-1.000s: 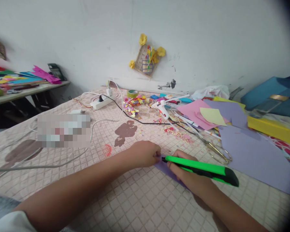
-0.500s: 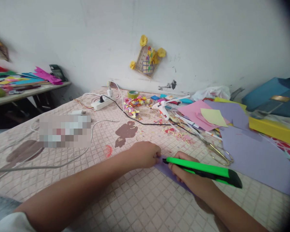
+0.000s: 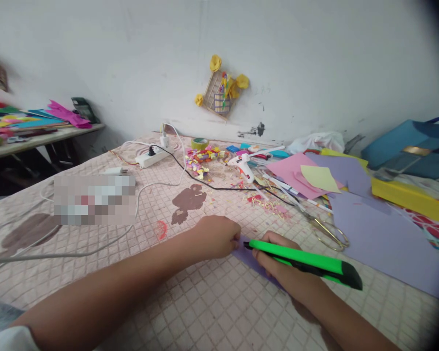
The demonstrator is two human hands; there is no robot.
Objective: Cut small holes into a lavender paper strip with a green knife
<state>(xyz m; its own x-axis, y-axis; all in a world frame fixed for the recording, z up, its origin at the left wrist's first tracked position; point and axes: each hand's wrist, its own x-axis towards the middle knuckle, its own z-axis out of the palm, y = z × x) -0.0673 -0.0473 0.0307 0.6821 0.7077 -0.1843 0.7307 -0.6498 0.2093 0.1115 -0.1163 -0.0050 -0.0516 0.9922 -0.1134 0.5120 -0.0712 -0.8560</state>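
Observation:
A narrow strip of purple paper (image 3: 249,259) lies slantwise on the tablecloth between my hands. My left hand (image 3: 219,237) is closed, its fingertips pinching the far end of the strip. In my right hand (image 3: 286,277) is a green and black utility knife (image 3: 303,254), gripped with its dark tip towards my left fingers and its butt towards the right. That hand rests over the strip and covers part of it. Whether the blade is out, or touches the paper, cannot be made out.
Gold-handled scissors (image 3: 329,231) and large purple sheets (image 3: 384,243) lie at the right. Beyond my hands are a glue gun (image 3: 243,165), paper scraps (image 3: 203,158), green tape (image 3: 199,143) and a power strip (image 3: 151,157). Cables cross the patterned tablecloth (image 3: 190,312).
The whole view has shifted slightly. Both hands, the knife and the purple strip keep nearly the same places relative to one another.

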